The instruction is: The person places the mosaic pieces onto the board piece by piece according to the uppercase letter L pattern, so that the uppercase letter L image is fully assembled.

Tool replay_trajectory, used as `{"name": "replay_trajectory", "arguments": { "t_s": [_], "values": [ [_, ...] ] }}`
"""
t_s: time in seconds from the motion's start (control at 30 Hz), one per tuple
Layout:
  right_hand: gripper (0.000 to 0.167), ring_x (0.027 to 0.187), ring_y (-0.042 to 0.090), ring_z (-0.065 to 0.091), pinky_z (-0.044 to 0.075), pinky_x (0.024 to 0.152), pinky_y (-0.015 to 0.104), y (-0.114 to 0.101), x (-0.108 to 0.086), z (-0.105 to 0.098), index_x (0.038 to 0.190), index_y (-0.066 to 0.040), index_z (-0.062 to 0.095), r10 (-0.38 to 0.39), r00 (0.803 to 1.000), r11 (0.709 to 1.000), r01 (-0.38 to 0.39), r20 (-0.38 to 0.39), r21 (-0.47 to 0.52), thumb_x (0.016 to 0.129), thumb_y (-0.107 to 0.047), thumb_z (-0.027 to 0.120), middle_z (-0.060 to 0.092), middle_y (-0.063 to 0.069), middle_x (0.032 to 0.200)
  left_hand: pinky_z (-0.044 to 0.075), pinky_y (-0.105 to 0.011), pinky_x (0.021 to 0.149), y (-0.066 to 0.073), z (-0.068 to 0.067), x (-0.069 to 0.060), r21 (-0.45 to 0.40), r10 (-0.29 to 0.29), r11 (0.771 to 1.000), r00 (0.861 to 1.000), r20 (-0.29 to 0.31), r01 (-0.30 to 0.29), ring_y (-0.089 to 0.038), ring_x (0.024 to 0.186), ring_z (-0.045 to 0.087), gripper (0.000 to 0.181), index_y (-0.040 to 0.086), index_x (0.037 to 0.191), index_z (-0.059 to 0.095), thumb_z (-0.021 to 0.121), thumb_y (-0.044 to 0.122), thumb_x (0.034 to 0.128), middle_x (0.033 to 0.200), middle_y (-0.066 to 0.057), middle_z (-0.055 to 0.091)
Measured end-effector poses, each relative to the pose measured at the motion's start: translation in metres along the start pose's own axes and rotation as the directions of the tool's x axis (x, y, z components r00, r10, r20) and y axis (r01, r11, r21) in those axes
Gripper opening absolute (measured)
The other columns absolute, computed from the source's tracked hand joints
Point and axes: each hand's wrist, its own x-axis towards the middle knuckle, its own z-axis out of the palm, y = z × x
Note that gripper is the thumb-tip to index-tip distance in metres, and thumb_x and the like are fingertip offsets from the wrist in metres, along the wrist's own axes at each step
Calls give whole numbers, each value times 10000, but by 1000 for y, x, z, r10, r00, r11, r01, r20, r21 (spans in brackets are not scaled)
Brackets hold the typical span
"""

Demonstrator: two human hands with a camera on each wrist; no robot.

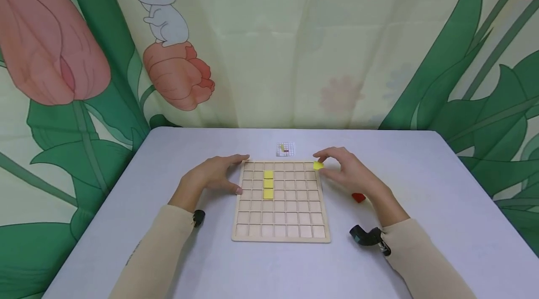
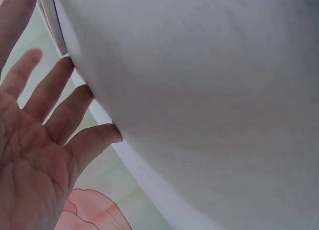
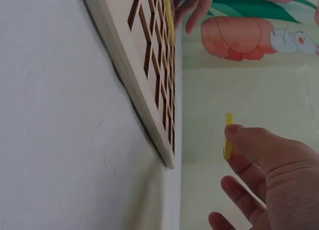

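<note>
A wooden grid board (image 1: 280, 241) lies on the table, and three yellow square tiles (image 1: 268, 184) fill a short column in its upper left part. Between thumb and forefinger my right hand (image 1: 347, 170) pinches another yellow tile (image 1: 318, 165), held near the board's top right corner. In the right wrist view that tile (image 3: 229, 136) appears edge-on, raised above the table. My left hand (image 1: 214, 176) is by the board's left side, with forefinger and thumb at the edge. Its fingers (image 2: 67, 113) are spread in the left wrist view.
Something red (image 1: 359, 197) lies on the table, partly hidden by my right wrist. A small printed grid card (image 1: 285, 149) with yellow and red marks lies beyond the board. Behind the white table (image 1: 189, 261) hangs a curtain (image 1: 269, 55) with tulips and a rabbit.
</note>
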Motion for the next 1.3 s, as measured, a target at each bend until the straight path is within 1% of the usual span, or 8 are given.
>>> {"name": "replay_trajectory", "arguments": {
  "t_s": [0.2,0.3,0.4,0.53,0.73,0.87,1.03,1.3],
  "values": [
    [412,1240,267,519,426,1045,530,-16,2,-1,1325,-142,655,-66,997,998,66,28,5,929,-93,757,695,-14,1140,352,-566,1186,1,0,1,16,-7,1000,1000,4,7,-325,1498,378,952,325,1548,466,915,500,726,1621,-43,424],
    [410,1236,250,519,439,1034,522,-20,0,-4,1322,-168,654,-73,997,997,73,25,-5,931,-104,758,691,-33,1143,354,-561,1186,3,2,4,7,-2,1000,1000,-2,2,-317,1496,382,944,333,1541,475,919,496,724,1618,-30,430],
    [415,1238,250,517,440,1027,527,-23,0,-10,1318,-167,654,-83,997,997,83,8,-4,924,-97,765,690,-31,1143,353,-564,1186,7,2,8,-5,15,1000,1000,-6,-15,-318,1498,379,939,340,1538,479,913,511,723,1618,-26,431],
    [418,1252,251,515,429,1044,529,-29,5,-12,1325,-159,650,-100,995,995,100,16,3,927,-102,766,690,-33,1152,346,-547,1196,11,0,10,-9,11,1000,1000,-13,-11,-299,1506,370,920,334,1523,501,920,497,720,1616,-13,435],
    [410,1243,239,532,439,1054,522,-39,13,-1,1321,-196,653,-134,991,991,133,26,15,933,-120,761,693,-54,1151,355,-568,1184,5,0,3,0,-23,1000,1000,-8,23,-314,1503,372,928,325,1521,507,929,486,710,1611,-22,442],
    [406,1221,231,537,445,1038,508,-41,17,5,1316,-185,655,-168,985,986,168,23,18,931,-115,764,693,-58,1139,360,-570,1180,2,3,1,0,-15,1000,1000,-8,15,-324,1498,379,929,315,1521,507,927,488,711,1607,-33,446],
    [409,1221,217,532,449,1036,505,-48,24,11,1308,-190,660,-184,981,982,182,59,38,923,-119,775,693,-66,1124,361,-558,1183,0,6,1,8,-10,1000,1000,-10,10,-318,1498,380,926,321,1522,503,921,496,715,1610,-32,443],
    [397,1237,207,519,451,1053,503,-57,31,22,1329,-171,655,-205,973,978,200,105,60,944,-138,748,674,-78,1136,352,-564,1187,2,0,0,8,-10,1000,1000,-9,10,-319,1499,377,916,338,1523,498,918,496,724,1614,-34,436]
  ]
}}
